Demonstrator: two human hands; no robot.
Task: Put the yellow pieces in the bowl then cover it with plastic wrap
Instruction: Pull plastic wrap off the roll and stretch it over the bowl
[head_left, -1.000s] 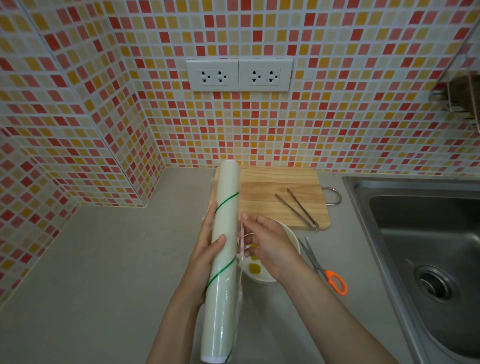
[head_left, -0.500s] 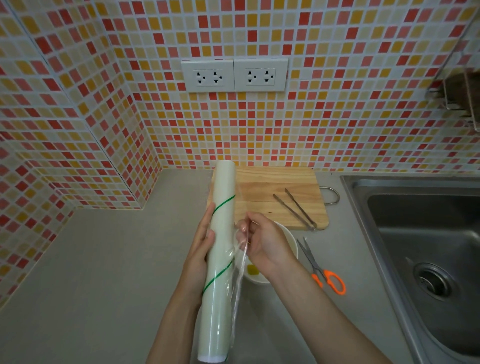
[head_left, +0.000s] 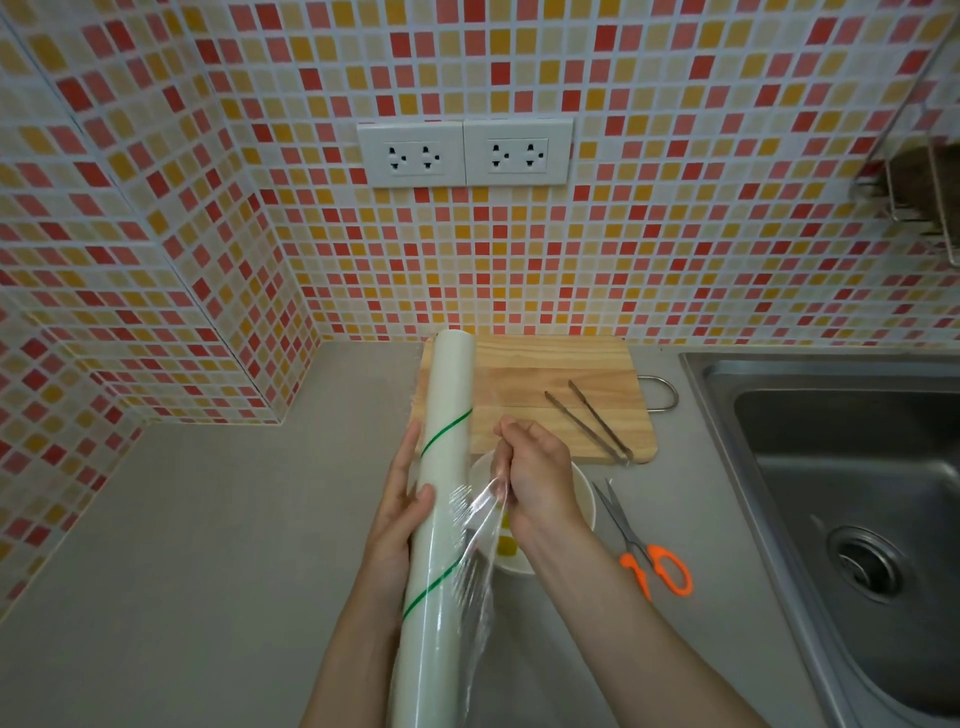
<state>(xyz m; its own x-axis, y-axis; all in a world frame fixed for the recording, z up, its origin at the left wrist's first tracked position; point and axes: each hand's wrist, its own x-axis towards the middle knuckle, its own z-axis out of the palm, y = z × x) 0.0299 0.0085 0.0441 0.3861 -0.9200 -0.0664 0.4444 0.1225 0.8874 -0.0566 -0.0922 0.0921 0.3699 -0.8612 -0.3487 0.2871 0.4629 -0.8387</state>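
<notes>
A long white roll of plastic wrap (head_left: 441, 519) with green spiral lines points away from me, held above the counter. My left hand (head_left: 402, 512) grips its left side. My right hand (head_left: 535, 480) pinches the loose clear film (head_left: 475, 525), which stretches off the roll's right side. Under my right hand sits a white bowl (head_left: 584, 501), mostly hidden. One yellow piece (head_left: 506, 545) shows inside it, seen through the film.
A wooden cutting board (head_left: 550, 379) lies behind the bowl with metal tongs (head_left: 589, 418) on it. Orange-handled scissors (head_left: 649, 551) lie right of the bowl. A steel sink (head_left: 841, 493) fills the right side. Tiled walls close the back and left.
My right hand has pulled the film's edge away from the roll toward the right, so a wider strip of clear wrap is now peeled off. The roll stays in my left hand.
</notes>
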